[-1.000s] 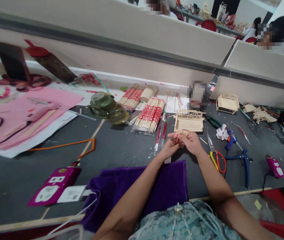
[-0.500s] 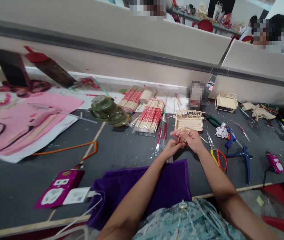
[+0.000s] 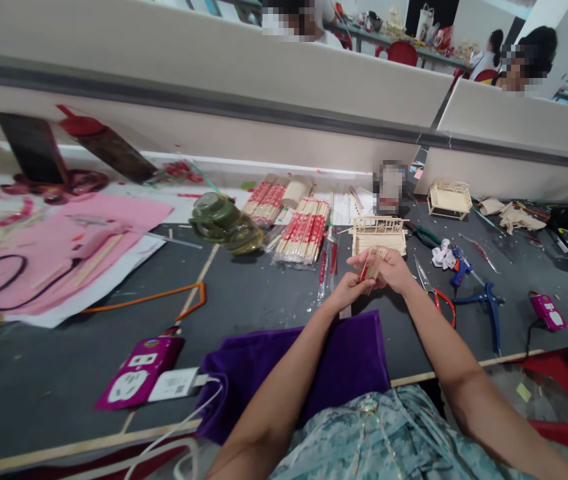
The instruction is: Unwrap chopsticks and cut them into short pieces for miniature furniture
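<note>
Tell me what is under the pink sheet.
A white sheet juts out past the near edge of the pink sheet; anything else lying beneath is covered and can't be seen.

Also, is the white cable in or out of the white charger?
In: the white cable ends in a plug against the charger, no gap showing.

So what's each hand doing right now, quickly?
Left hand: closed on a small bundle of wooden sticks.
Right hand: closed on the same bundle, from the other side.
</note>
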Demonstrator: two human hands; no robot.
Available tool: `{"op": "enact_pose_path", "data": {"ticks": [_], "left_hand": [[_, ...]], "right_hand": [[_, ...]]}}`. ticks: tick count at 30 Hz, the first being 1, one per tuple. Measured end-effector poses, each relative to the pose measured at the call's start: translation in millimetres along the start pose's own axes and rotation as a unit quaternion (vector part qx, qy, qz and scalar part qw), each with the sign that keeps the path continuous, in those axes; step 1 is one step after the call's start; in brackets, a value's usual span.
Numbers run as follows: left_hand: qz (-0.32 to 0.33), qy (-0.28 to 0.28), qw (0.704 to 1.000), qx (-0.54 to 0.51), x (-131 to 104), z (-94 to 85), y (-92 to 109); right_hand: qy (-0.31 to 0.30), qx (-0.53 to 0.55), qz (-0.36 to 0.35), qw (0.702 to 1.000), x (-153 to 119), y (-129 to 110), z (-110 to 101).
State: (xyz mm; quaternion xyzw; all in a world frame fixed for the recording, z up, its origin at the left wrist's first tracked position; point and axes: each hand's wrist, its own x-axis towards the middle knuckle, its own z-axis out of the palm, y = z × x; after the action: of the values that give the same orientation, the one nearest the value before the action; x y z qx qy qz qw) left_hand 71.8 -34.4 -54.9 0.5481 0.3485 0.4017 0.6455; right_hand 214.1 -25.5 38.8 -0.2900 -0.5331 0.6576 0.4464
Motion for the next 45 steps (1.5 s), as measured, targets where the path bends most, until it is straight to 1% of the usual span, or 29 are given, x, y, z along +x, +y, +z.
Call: {"op": "enact_pose_path", "data": {"ticks": [3, 5, 8, 11, 14, 16, 21, 26, 30, 32, 34, 36, 38, 41, 43, 45], "left_hand": [[-0.07, -0.035, 0.994, -0.077, -10.2, 4.9, 18.2], [-0.12, -0.039, 0.985, -0.12, -19.7, 8.5, 29.4], [-0.159, -0.03, 0.975, -0.149, -31.8, 13.0, 41.4], [-0.167, -0.014, 0.972, -0.163, -36.7, 14.6, 48.4], [-0.159, 0.02, 0.973, -0.165, -35.4, 12.2, 53.7], [-0.169, 0.037, 0.971, -0.166, -33.4, 8.9, 56.9], [-0.221, 0.02, 0.954, -0.203, -31.4, 2.5, 60.2], [-0.235, 0.004, 0.94, -0.246, -31.8, 2.1, 55.9], [-0.225, -0.018, 0.94, -0.255, -33.3, 3.0, 51.9], [-0.21, -0.025, 0.948, -0.239, -32.4, 4.0, 50.4], [-0.175, -0.023, 0.962, -0.21, -28.8, 4.7, 48.7], [-0.128, -0.022, 0.976, -0.176, -22.4, 4.2, 46.3], [-0.08, -0.029, 0.987, -0.139, -14.3, 2.2, 42.1], [-0.016, -0.022, 0.996, -0.088, -3.8, -1.1, 31.1], [0.013, -0.002, 0.998, -0.068, -0.4, -2.0, 21.7], [0.025, 0.022, 0.998, -0.061, -0.3, -2.2, 12.9]], "right_hand": [[0.045, 0.072, 0.023, 0.996, 5.0, -0.2, -4.6], [0.054, 0.105, 0.042, 0.992, 6.7, -0.3, -7.7], [0.068, 0.142, 0.065, 0.985, 7.7, 1.6, -9.0], [0.09, 0.165, 0.08, 0.979, 8.5, 6.8, -5.2], [0.116, 0.177, 0.092, 0.973, 9.8, 13.3, 0.4], [0.132, 0.184, 0.105, 0.968, 10.8, 16.9, 3.0], [0.139, 0.202, 0.152, 0.957, 13.5, 21.1, 3.3], [0.144, 0.21, 0.181, 0.95, 16.0, 23.4, -1.3], [0.139, 0.197, 0.182, 0.953, 15.9, 24.2, -2.5], [0.132, 0.177, 0.171, 0.96, 15.4, 21.3, -1.1], [0.115, 0.144, 0.141, 0.973, 14.8, 14.4, 1.4], [0.078, 0.095, 0.1, 0.987, 14.3, 4.1, 3.9], [0.025, 0.03, 0.074, 0.997, 13.9, -7.2, 5.2], [-0.053, -0.06, 0.048, 0.996, 13.3, -18.3, 4.4], [-0.088, -0.091, 0.026, 0.992, 12.4, -19.7, 3.0], [-0.108, -0.105, 0.016, 0.988, 10.9, -17.7, 2.3]]}}
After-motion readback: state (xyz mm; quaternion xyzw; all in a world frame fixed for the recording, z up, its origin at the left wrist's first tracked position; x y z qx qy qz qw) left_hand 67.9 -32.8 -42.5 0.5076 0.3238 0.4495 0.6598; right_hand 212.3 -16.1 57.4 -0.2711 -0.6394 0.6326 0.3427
